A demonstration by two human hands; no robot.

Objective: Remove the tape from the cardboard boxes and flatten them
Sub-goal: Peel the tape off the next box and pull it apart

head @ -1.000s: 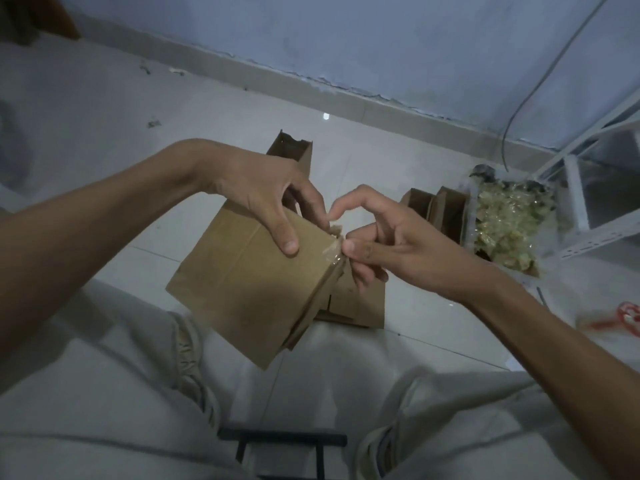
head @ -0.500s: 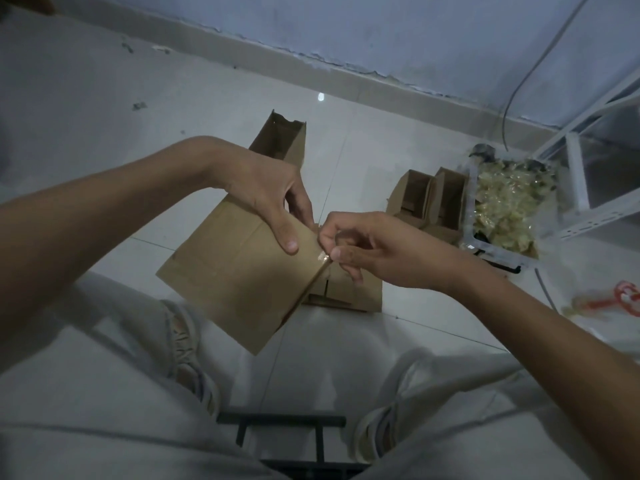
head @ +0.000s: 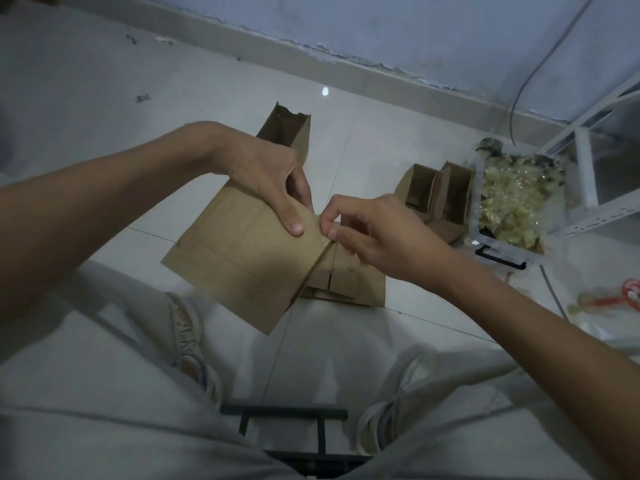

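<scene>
A brown cardboard box point(head: 242, 261) is held above the floor between my knees. My left hand point(head: 273, 181) grips its upper corner, thumb flat on the near face, fingers behind. My right hand point(head: 367, 233) pinches at clear tape point(head: 326, 241) on the box's right edge with thumb and forefinger. Under the held box, flattened cardboard point(head: 349, 282) lies on the floor. An upright open box point(head: 287, 133) stands behind my left hand. Two more open boxes point(head: 436, 195) stand to the right.
A clear plastic bin point(head: 509, 209) filled with crumpled tape sits right of the boxes. White metal shelving point(head: 588, 161) stands at far right, a cable runs down the wall. A red-handled object point(head: 620, 299) lies on the floor. A black stool frame point(head: 284, 417) is below me.
My right hand has drawn in from a spread pose at the box's corner and now pinches the tape a little lower on the right edge. The box has stayed almost still in my left hand.
</scene>
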